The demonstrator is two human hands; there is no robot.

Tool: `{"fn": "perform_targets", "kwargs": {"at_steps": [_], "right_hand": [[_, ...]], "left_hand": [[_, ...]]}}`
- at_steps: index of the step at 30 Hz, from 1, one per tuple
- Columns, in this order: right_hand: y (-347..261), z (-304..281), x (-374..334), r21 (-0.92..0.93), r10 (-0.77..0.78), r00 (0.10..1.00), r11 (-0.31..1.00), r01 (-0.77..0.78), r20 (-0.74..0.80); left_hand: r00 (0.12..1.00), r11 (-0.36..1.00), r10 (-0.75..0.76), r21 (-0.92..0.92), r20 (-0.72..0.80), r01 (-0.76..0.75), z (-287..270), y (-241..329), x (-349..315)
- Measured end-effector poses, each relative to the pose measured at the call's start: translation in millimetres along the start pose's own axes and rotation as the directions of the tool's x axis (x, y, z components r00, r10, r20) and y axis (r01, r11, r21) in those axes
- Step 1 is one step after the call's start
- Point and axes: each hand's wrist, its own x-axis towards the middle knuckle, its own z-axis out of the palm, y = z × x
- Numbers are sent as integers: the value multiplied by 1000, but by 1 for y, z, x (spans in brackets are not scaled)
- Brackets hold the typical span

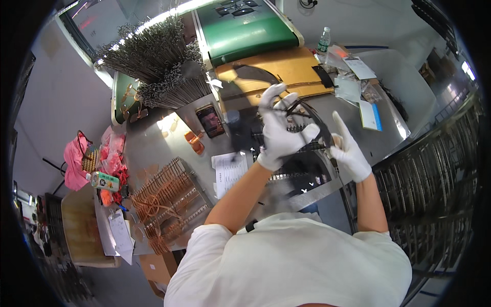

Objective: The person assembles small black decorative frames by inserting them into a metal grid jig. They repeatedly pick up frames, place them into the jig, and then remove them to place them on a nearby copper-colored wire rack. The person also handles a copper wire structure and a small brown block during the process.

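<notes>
Dark curved piece point(322, 124) right of frame centre sits between left hand point(280, 134), fingers spread, and right hand point(352, 156), index raised, pinch unclear.

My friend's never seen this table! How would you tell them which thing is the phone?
Find the grey metal table. Below the big bundle of thin dark rods, left of the person's left hand, lies the phone. It's a flat, dark rectangle with a glossy screen, unlike the chunky orange thing beside it.

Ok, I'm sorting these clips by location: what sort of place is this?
Probably a factory workshop: a wide green conveyor belt, dense bundles of thin dark metal pieces, and a shiny grey metal worktable.
</notes>
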Motion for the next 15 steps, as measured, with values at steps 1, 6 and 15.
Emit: {"fn": "perform_targets", "kwargs": {"at_steps": [1,6,15], "right_hand": [[-2,-4,8,-173,68,997,983,-62,27],[-7,-1,42,-379,204,957,918,-115,205],[30,14,48,-769,-77,993,628,116,87]], "left_hand": [[996,986,9,166,83,-23,-3,-11,4],[830,680,364,489,422,-546,34,2,26],[839,557,255,636,481,-534,58,24,23]]}}
